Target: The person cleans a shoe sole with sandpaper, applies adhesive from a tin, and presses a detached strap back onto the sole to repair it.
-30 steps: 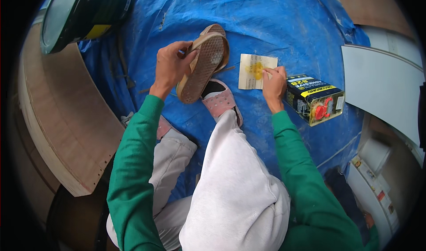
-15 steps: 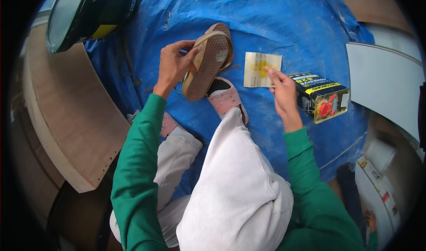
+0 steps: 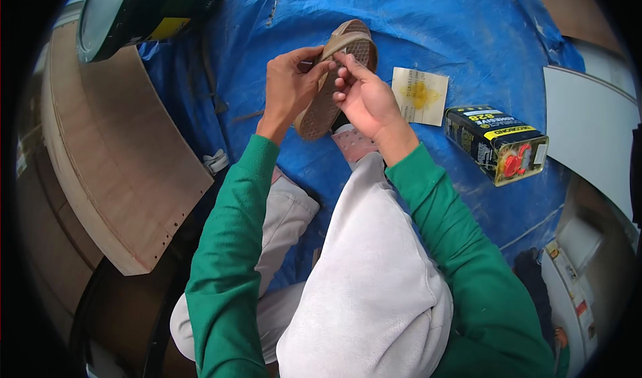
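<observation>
My left hand grips the strap of a tan sandal with a textured surface, its thumb and fingers closed on the strap's edge. My right hand is at the same strap, palm partly up, fingers curled and fingertips against the edge; whatever they may pinch is hidden. To the right lies a pale card with a yellow smear of glue on it. Beside the card, a dark rectangular adhesive tin lies on its side, its red cap facing me.
A blue tarp covers the floor. A dark green tub stands at the far left, above a curved wooden panel. White panels edge the right side. My pink slipper is just below the sandal.
My right hand has left the glue-smeared card and come to the sandal's strap beside my left hand. My left hand still holds the sandal. The whole view has shifted slightly.
</observation>
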`<state>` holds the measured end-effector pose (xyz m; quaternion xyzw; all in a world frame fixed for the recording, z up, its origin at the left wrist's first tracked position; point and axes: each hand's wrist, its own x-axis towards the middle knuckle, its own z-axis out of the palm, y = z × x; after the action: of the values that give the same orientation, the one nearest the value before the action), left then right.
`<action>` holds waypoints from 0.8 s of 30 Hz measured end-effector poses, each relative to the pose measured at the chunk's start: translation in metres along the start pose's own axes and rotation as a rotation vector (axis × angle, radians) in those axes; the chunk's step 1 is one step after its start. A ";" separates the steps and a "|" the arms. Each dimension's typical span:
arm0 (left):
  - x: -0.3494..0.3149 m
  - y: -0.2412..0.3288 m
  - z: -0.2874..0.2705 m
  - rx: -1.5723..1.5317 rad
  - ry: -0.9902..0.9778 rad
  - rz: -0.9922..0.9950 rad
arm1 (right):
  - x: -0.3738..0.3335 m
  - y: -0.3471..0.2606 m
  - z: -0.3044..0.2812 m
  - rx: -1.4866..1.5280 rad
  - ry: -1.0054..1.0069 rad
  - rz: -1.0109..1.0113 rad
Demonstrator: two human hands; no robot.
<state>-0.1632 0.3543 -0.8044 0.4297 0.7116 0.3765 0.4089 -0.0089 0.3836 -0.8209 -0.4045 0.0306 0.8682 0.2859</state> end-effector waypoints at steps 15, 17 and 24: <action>0.001 0.000 -0.010 -0.124 -0.024 -0.109 | -0.005 -0.009 -0.034 -0.324 0.218 -0.146; 0.004 -0.003 -0.015 -0.186 -0.077 -0.195 | -0.002 0.004 -0.020 -0.394 0.159 -0.161; 0.002 -0.003 -0.015 -0.168 -0.061 -0.142 | 0.031 0.014 -0.009 -1.366 0.235 -0.617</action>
<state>-0.1781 0.3522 -0.8023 0.3538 0.6934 0.3917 0.4904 -0.0260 0.3837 -0.8519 -0.5718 -0.5981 0.5261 0.1964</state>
